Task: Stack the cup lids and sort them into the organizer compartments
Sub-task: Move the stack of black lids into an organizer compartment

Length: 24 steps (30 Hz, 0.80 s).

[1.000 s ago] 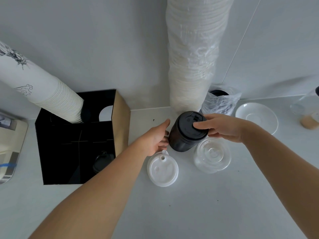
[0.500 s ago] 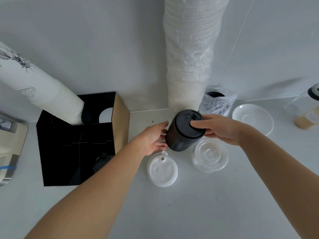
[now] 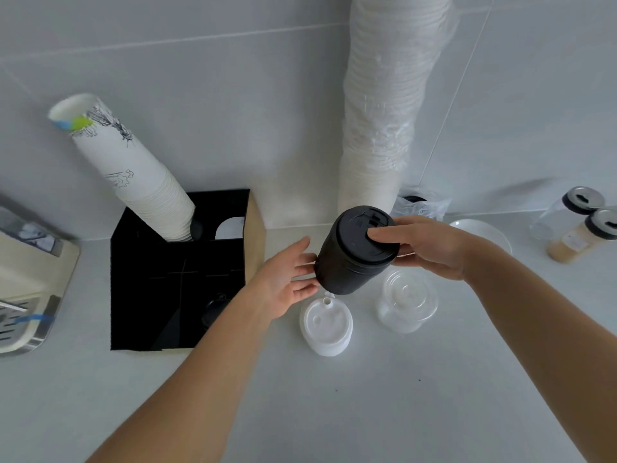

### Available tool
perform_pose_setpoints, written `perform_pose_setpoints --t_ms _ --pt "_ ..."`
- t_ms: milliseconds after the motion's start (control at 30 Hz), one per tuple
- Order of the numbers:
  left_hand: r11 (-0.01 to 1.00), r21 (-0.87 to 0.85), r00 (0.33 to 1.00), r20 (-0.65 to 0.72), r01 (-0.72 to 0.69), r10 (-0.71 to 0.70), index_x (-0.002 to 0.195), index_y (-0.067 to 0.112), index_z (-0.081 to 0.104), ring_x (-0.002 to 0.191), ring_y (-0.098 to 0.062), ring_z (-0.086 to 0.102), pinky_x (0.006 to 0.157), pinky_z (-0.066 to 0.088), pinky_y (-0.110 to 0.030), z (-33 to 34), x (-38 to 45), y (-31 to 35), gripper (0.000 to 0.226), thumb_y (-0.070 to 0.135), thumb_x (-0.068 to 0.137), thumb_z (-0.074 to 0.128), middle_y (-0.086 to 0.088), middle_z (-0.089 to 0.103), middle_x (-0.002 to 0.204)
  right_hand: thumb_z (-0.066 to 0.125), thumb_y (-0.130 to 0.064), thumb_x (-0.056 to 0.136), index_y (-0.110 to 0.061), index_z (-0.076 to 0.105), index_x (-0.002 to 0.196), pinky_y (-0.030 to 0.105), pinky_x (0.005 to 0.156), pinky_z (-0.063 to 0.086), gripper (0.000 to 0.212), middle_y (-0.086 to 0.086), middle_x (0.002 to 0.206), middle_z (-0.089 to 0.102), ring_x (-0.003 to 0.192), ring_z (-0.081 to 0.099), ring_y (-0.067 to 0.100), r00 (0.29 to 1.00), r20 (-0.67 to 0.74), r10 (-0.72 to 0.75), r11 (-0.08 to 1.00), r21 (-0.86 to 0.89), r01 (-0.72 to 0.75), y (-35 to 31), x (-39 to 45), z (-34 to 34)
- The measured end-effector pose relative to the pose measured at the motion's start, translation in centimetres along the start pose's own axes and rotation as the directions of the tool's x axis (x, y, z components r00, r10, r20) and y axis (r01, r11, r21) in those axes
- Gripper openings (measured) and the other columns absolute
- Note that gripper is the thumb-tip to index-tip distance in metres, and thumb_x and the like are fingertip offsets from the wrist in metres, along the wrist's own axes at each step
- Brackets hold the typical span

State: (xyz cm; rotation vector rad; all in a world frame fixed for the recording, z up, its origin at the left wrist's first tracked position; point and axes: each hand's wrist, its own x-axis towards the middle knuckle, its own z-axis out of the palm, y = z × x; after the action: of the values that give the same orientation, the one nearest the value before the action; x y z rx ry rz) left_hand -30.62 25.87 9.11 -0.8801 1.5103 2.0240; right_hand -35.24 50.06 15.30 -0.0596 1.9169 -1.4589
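A tall stack of black lids [image 3: 350,259] hangs tilted above the counter. My right hand [image 3: 424,248] grips it at the top, thumb pressed on the uppermost lid. My left hand [image 3: 287,282] cups the stack's lower left side with fingers spread against it. Below the black stack lie a short stack of white lids [image 3: 327,325] and, to its right, a stack of clear lids [image 3: 407,302]. The black organizer [image 3: 173,285] stands to the left, with a black lid [image 3: 213,309] in its near right compartment.
A leaning column of paper cups [image 3: 133,175] rises from the organizer's back compartment. A wrapped tall stack of white lids [image 3: 384,105] stands against the wall. A white saucer [image 3: 484,232] and two jars [image 3: 581,232] sit at right; a machine tray [image 3: 23,295] at left.
The black stack has been lifted off the counter and tipped toward the left. My left hand has come under its side. The view has tilted upward.
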Motion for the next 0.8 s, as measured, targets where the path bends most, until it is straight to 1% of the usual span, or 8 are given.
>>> perform_pose_setpoints --t_ms 100,200,267,367,500,633,700,800 --pt "0.999 -0.035 0.999 0.016 -0.032 0.032 0.119 0.005 0.063 0.106 -0.032 0.067 0.086 0.056 -0.038 -1.4 -2.0 -0.3 0.056 0.049 0.085 0.066 -0.013 0.067 0.118 0.072 -0.038 0.082 -0.025 0.074 0.108 0.035 0.103 0.046 0.029 -0.006 0.109 0.077 0.105 0.07 0.012 1.0 0.016 -0.02 1.0 0.02 0.019 -1.0 -1.0 1.5" --pt "0.994 -0.085 0.998 0.018 -0.062 0.064 0.119 0.005 0.063 0.107 -0.032 0.067 0.089 0.055 -0.039 -3.2 -4.2 -0.9 0.056 0.049 0.085 0.066 -0.014 0.068 0.118 0.071 -0.033 0.085 -0.023 0.077 0.103 0.03 0.094 0.049 0.021 -0.005 0.109 0.077 0.105 0.071 0.013 0.999 0.029 -0.046 0.998 0.05 0.044 -1.8 -1.9 3.5" --pt "0.987 -0.134 0.996 0.02 -0.085 0.089 0.119 0.005 0.063 0.107 -0.032 0.066 0.088 0.055 -0.039 -4.6 -5.5 -1.6 0.055 0.049 0.087 0.064 -0.014 0.068 0.118 0.074 -0.035 0.08 -0.023 0.078 0.099 0.028 0.09 0.049 0.023 -0.004 0.109 0.078 0.103 0.071 0.011 0.997 0.042 -0.061 0.997 0.045 0.059 -2.5 -2.7 5.2" --pt "0.971 -0.214 0.994 0.005 -0.106 0.11 0.115 0.005 0.065 0.107 -0.032 0.066 0.087 0.055 -0.039 -6.4 -7.0 -3.0 0.053 0.052 0.09 0.059 -0.014 0.068 0.117 0.073 -0.036 0.078 -0.023 0.075 0.107 0.028 0.09 0.048 0.031 -0.005 0.11 0.077 0.101 0.071 0.008 0.995 0.072 -0.069 0.997 0.021 0.068 -3.1 -3.4 7.5" --pt "0.948 -0.297 0.993 -0.03 -0.114 0.11 0.109 0.007 0.068 0.107 -0.032 0.065 0.095 0.053 -0.042 -9.3 -8.7 -5.3 0.053 0.055 0.089 0.057 -0.013 0.069 0.116 0.067 -0.03 0.089 -0.028 0.072 0.112 0.027 0.088 0.049 0.024 -0.009 0.11 0.077 0.1 0.071 0.006 0.993 0.103 -0.065 0.998 -0.016 0.067 -3.4 -3.8 11.0" --pt "0.933 -0.347 0.995 -0.036 -0.098 0.091 0.115 0.008 0.068 0.11 -0.033 0.065 0.102 0.049 -0.046 -12.1 -10.0 -7.3 0.055 0.055 0.089 0.057 -0.014 0.069 0.117 0.069 -0.029 0.088 -0.028 0.065 0.119 0.025 0.082 0.052 0.031 -0.009 0.108 0.076 0.096 0.072 0.006 0.991 0.128 -0.047 0.997 -0.049 0.054 -3.7 -3.4 14.5" --pt "0.924 -0.37 0.996 -0.042 -0.094 0.085 0.117 0.009 0.068 0.109 -0.033 0.067 0.097 0.052 -0.044 -13.4 -10.4 -7.9 0.056 0.057 0.089 0.056 -0.015 0.071 0.115 0.07 -0.029 0.087 -0.026 0.063 0.12 0.024 0.08 0.051 0.034 -0.01 0.105 0.077 0.094 0.072 0.004 0.991 0.127 -0.033 0.998 -0.045 0.039 -3.6 -3.0 16.0" --pt "0.898 -0.425 0.993 -0.061 -0.114 0.098 0.11 0.011 0.071 0.093 -0.028 0.074 0.08 0.059 -0.038 -15.7 -10.9 -8.4 0.055 0.059 0.087 0.057 -0.011 0.077 0.1 0.072 -0.03 0.085 -0.025 0.064 0.121 0.027 0.085 0.051 0.037 -0.008 0.108 0.076 0.098 0.072 0.007 0.992 0.122 -0.026 0.999 -0.028 0.03 -3.5 -2.2 18.1"
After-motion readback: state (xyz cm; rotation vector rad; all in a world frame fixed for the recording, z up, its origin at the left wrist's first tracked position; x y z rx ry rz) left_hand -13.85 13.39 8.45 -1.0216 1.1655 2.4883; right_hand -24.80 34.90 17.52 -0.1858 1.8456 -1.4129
